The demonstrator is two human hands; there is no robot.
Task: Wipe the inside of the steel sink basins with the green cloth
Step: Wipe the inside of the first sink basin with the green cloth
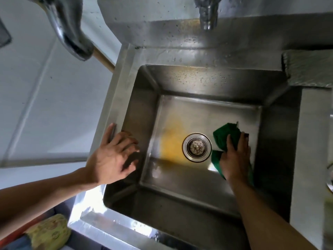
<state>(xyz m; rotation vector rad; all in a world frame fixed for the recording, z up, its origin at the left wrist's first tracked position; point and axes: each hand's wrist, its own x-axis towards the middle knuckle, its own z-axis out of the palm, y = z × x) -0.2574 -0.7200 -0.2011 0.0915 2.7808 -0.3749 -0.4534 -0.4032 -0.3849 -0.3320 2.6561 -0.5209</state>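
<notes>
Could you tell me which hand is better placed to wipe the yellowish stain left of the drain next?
The right hand: it already presses the green cloth on the basin floor just right of the drain, near the yellow stain. The left hand is empty, braced on the sink rim.

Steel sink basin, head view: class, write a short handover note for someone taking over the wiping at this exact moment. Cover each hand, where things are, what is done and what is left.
Left hand: empty, spread flat on the left rim of the square steel sink basin, bracing.
Right hand: pressing the crumpled green cloth on the basin floor, right of the round metal drain strainer.
Done: cannot tell how much is wiped; the floor near the cloth looks free of stain.
Left: the yellow-orange stain left of the drain, droplets on the back wall, the other walls.
</notes>
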